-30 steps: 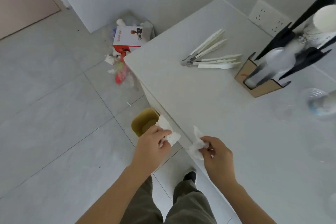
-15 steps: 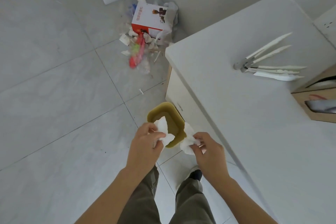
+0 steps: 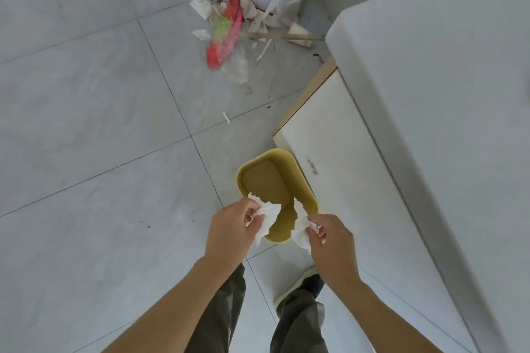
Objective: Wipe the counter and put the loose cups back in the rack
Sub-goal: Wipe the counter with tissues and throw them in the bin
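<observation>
Now two bits of tissue hang over the yellow bin.

The left hand (image 3: 229, 226) pinches one tissue piece (image 3: 265, 216) in its fingers, and the right hand (image 3: 329, 241) pinches the other tissue piece (image 3: 299, 231). Both sit just above the near end of the bin (image 3: 249, 163) on the floor. The counter (image 3: 444, 94) is off to the right; no cups or rack show here. Tissue is light, so a piece could float past the rim and land on the floor.
</observation>
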